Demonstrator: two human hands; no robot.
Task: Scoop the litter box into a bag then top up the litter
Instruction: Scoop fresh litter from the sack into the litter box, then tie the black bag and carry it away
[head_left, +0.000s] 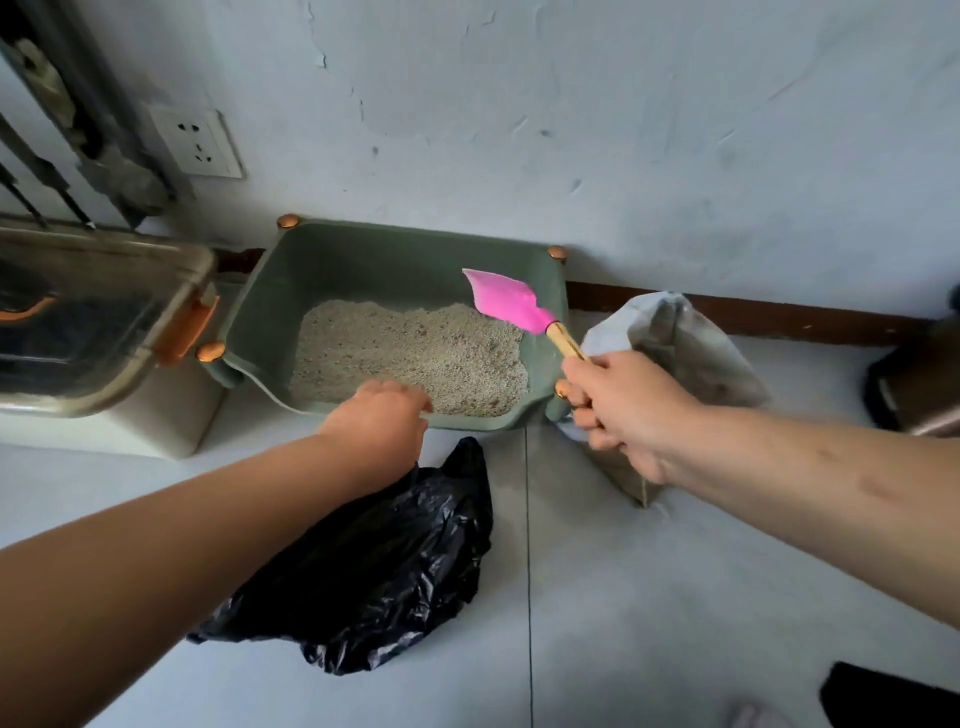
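Observation:
A green litter box with copper corner knobs sits on the floor against the wall, with pale grey litter spread across its bottom. My right hand grips the wooden handle of a pink scoop, whose blade hangs above the box's right side. My left hand rests at the box's front rim, fingers curled down; whether it holds anything I cannot tell. A crumpled black plastic bag lies on the floor just in front of the box, partly under my left forearm.
A grey-white sack stands open to the right of the box. A clear-lidded container with an orange latch sits at the left. A wall socket is above it. Dark objects stand at the far right.

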